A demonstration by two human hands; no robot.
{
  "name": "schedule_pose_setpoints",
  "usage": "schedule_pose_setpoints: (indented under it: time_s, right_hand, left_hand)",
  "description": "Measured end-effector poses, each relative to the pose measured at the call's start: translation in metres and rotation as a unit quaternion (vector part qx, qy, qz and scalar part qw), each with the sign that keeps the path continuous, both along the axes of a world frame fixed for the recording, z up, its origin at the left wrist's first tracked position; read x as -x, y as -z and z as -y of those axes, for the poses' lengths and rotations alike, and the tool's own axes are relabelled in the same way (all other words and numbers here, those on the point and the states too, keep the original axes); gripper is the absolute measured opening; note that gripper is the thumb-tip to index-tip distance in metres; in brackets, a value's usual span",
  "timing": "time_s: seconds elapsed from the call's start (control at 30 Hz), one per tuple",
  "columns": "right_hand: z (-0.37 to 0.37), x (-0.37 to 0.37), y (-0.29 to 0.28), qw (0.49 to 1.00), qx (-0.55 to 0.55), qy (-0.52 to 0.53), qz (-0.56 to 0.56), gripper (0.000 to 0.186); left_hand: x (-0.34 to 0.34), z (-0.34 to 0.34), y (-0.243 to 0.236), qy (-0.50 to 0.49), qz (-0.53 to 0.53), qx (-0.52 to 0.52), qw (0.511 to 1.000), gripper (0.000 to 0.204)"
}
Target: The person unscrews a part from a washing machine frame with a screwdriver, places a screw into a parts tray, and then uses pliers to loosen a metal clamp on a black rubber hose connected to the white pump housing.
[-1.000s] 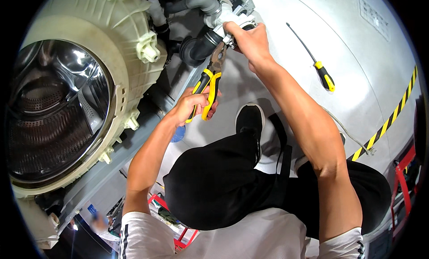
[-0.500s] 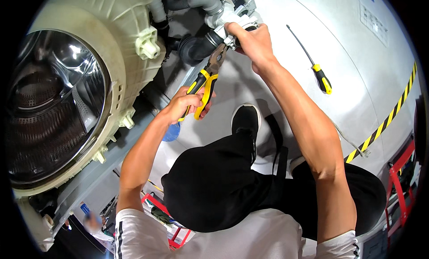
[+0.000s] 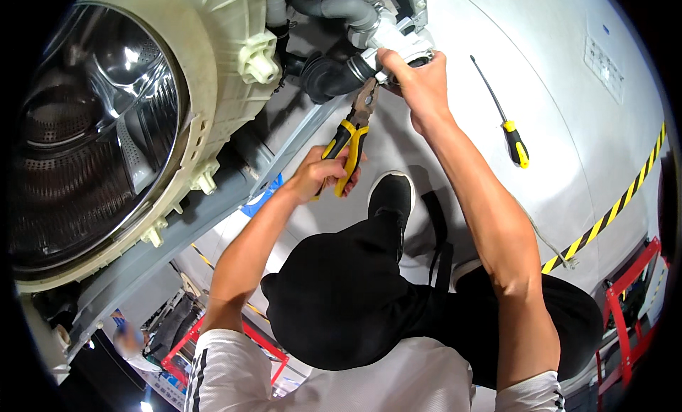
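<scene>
My left hand (image 3: pixel 323 176) is closed round the yellow-and-black handles of a pair of pliers (image 3: pixel 364 103). The jaws point up to the collar where a black ribbed rubber hose (image 3: pixel 328 78) joins a white plastic pump housing (image 3: pixel 389 37). Whether they bite on a clamp there is too small to tell. My right hand (image 3: pixel 425 89) grips the housing's near right side, thumb on top, other fingers partly hidden beneath. A grey corrugated hose (image 3: pixel 348 11) runs into the housing's upper left.
A washing-machine tub (image 3: pixel 192 71) with a steel drum (image 3: pixel 78 128) fills the left, above a grey metal frame (image 3: pixel 284 145). A yellow-and-black screwdriver (image 3: pixel 508 121) lies on the floor at right. Beyond are a cable (image 3: pixel 543 234), striped tape (image 3: pixel 611 209) and a red frame (image 3: pixel 621 327). Another person (image 3: pixel 131 341) is at lower left.
The whole scene has shifted a little in the picture, the pump and hands to the right and down. Both hands keep their hold, and the pliers' jaws stay by the hose collar.
</scene>
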State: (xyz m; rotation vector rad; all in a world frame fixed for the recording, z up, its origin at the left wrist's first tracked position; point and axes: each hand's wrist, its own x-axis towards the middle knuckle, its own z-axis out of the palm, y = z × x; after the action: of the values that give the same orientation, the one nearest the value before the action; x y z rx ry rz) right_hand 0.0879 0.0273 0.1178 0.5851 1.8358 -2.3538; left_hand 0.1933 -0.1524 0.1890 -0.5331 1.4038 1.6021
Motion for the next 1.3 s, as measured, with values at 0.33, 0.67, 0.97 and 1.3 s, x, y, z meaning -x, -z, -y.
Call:
schedule_pose_setpoints:
  time_s: [0.33, 0.67, 0.97, 1.3]
  right_hand:
    - [-0.055, 0.027, -0.036, 0.938, 0.129, -0.263, 0.184, 0.096]
    - [-0.054, 0.038, -0.052, 0.892, 0.044, -0.417, 0.171, 0.068]
    - [-0.057, 0.029, -0.038, 0.925, -0.009, -0.351, 0.143, 0.06]
    - [-0.053, 0.02, -0.047, 0.927, -0.012, -0.338, 0.166, 0.058]
  left_hand:
    - [0.011, 0.031, 0.003, 0.059, 0.017, -0.012, 0.998, 0.05]
    - [0.02, 0.057, 0.003, 0.117, 0.014, -0.017, 0.993, 0.045]
    - [0.023, 0.065, 0.008, 0.115, 0.026, -0.006, 0.993, 0.035]
    - [0.02, 0.062, 0.007, 0.126, 0.019, -0.021, 0.992, 0.037]
